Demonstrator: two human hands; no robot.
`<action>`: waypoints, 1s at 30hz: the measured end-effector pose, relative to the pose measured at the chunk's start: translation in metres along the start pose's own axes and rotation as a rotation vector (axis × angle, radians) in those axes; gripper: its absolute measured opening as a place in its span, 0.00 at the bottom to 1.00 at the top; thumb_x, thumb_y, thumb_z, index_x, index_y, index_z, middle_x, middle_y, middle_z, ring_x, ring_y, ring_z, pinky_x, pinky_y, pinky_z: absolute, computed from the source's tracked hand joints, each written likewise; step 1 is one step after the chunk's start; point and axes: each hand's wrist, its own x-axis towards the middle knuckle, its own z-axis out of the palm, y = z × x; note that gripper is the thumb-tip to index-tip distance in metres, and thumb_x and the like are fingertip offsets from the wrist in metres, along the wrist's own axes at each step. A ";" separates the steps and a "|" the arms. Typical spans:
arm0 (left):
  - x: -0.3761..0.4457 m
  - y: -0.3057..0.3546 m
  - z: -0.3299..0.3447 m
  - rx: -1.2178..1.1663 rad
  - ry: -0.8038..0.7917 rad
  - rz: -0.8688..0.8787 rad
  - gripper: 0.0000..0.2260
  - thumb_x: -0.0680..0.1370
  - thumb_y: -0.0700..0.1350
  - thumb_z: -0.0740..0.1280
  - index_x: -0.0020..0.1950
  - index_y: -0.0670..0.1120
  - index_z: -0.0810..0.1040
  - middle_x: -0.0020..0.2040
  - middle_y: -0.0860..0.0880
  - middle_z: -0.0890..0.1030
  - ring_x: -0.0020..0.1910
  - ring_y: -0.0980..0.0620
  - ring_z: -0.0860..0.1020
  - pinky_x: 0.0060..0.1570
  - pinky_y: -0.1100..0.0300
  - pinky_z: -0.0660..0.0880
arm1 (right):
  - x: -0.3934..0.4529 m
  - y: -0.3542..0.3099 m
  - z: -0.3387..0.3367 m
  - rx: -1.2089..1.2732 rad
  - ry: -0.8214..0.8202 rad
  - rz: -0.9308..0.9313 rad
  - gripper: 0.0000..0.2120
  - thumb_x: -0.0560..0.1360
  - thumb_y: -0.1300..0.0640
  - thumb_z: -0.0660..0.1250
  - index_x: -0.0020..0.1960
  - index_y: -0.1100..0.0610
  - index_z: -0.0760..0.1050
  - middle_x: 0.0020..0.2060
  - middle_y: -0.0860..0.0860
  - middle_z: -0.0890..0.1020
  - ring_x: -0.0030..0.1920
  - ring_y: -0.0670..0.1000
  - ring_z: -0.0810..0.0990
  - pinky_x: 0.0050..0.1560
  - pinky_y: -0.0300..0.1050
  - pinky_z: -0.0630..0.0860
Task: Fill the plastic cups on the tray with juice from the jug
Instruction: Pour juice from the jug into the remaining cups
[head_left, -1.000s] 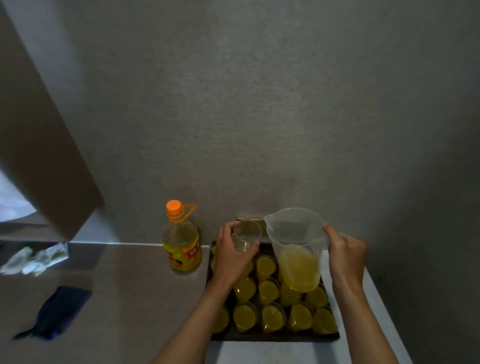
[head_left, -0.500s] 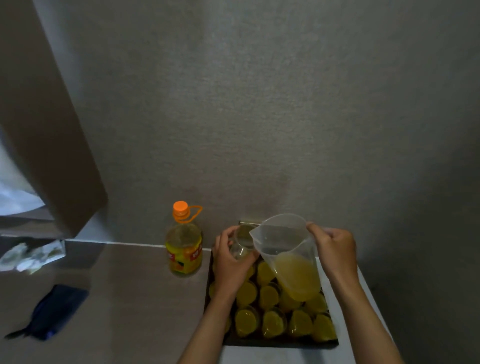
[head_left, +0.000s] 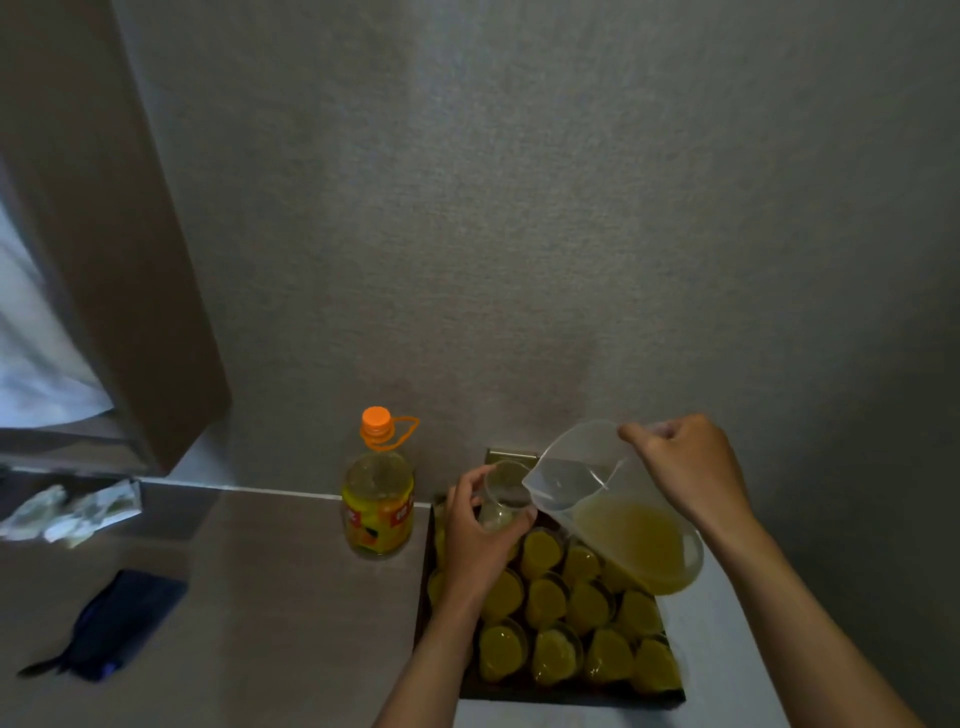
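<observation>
A dark tray (head_left: 571, 696) at the lower right of the head view holds several plastic cups filled with yellow juice (head_left: 545, 603). My left hand (head_left: 478, 535) grips a clear cup (head_left: 504, 493) above the tray's far left corner; it looks nearly empty. My right hand (head_left: 685, 467) holds the handle of a clear plastic jug (head_left: 623, 519), tilted left with its spout over the cup's rim. Yellow juice sits low in the jug.
A juice bottle (head_left: 378, 499) with an orange cap stands on the table just left of the tray. A dark blue pouch (head_left: 114, 623) lies at the front left. Crumpled wrappers (head_left: 67, 512) sit at the far left. The wall runs close behind the tray.
The jug has moved left and tipped further, bringing its spout to the held cup. My left hand has kept the cup in about the same place.
</observation>
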 end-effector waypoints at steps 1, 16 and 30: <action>-0.001 -0.001 0.000 -0.005 -0.010 -0.005 0.28 0.65 0.54 0.82 0.61 0.64 0.75 0.64 0.57 0.76 0.62 0.60 0.75 0.58 0.54 0.79 | 0.001 -0.001 -0.001 -0.021 -0.009 -0.003 0.25 0.76 0.47 0.70 0.26 0.52 0.63 0.21 0.48 0.66 0.24 0.51 0.66 0.33 0.47 0.65; -0.008 -0.003 -0.003 0.013 -0.034 0.013 0.26 0.66 0.50 0.81 0.61 0.62 0.77 0.64 0.58 0.76 0.63 0.58 0.75 0.58 0.55 0.79 | 0.005 -0.020 -0.010 -0.175 -0.033 -0.024 0.22 0.75 0.46 0.71 0.28 0.52 0.66 0.22 0.48 0.68 0.25 0.51 0.68 0.33 0.45 0.67; -0.014 -0.009 0.001 0.057 -0.098 -0.025 0.28 0.66 0.54 0.80 0.63 0.61 0.76 0.65 0.58 0.77 0.65 0.58 0.74 0.62 0.49 0.78 | 0.001 -0.023 -0.015 -0.258 -0.044 -0.039 0.21 0.76 0.46 0.70 0.30 0.53 0.67 0.24 0.49 0.69 0.26 0.51 0.69 0.33 0.43 0.66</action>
